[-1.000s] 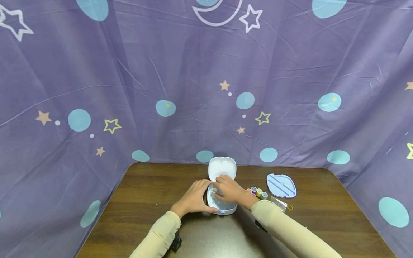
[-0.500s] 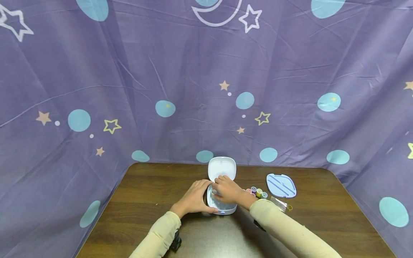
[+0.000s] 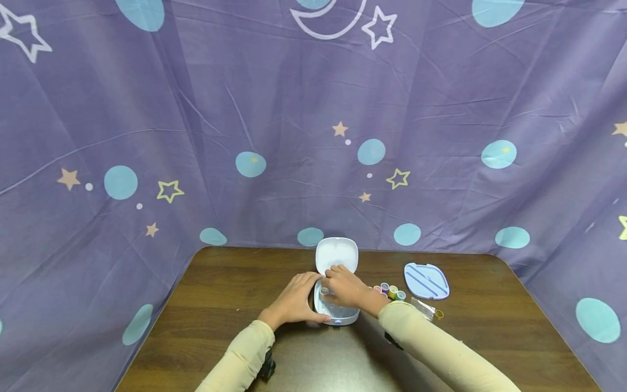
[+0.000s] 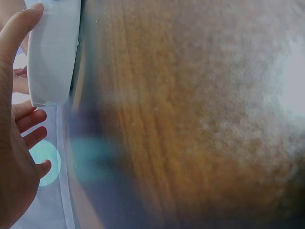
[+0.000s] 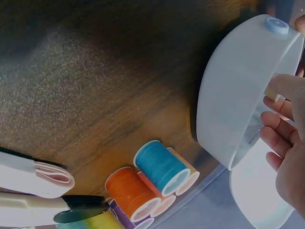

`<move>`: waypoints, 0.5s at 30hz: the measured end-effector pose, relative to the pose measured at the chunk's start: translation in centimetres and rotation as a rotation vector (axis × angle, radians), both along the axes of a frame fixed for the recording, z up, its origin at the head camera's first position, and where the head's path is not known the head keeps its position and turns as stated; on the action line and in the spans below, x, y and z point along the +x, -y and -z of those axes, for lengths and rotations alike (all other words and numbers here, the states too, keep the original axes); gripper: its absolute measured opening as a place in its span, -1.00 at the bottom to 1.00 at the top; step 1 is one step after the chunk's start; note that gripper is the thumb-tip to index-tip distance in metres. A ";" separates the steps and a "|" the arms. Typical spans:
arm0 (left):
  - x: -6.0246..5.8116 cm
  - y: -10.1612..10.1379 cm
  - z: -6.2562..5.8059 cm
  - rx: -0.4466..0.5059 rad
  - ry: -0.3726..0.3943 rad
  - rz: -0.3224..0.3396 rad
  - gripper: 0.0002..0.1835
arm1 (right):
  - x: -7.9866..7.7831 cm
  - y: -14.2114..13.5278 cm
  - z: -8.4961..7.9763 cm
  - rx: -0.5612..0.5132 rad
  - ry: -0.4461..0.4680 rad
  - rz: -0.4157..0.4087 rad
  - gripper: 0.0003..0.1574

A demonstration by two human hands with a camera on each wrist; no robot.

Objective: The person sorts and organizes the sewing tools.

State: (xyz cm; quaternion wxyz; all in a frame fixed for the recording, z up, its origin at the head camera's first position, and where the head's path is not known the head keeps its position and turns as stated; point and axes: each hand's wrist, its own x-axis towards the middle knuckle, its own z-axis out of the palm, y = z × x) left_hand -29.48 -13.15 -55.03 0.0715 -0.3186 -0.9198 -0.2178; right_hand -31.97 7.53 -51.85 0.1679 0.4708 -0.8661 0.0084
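Observation:
A white lidded box, its lid raised at the back, sits on the table. My left hand holds its left side, thumb on the front rim and fingers toward the back; in the left wrist view the thumb lies over the box edge. My right hand is inside the box. Its thumb and fingers pinch a small cream piece that looks like a thread spool, mostly covered by the fingers. The pegged floor of the box shows below that hand.
Several thread spools stand right of the box, among them a teal spool and an orange spool. A light-blue tray, a clear packet and a yellow ring-like piece lie farther right.
The right hand has shifted very slightly left inside the box, with the pinched piece. The left hand keeps its hold.

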 end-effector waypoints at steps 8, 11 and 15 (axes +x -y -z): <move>0.1 0.0 -0.2 0.011 0.014 0.009 0.17 | 0.2 0.0 -0.4 0.014 0.042 0.015 -0.76; 0.1 0.0 -0.2 0.016 0.018 0.009 0.17 | 0.2 -0.1 -0.5 0.019 0.048 0.016 -0.75; 0.1 0.0 -0.3 0.008 0.011 0.005 0.17 | 0.2 0.0 -0.4 0.032 0.030 0.006 -0.74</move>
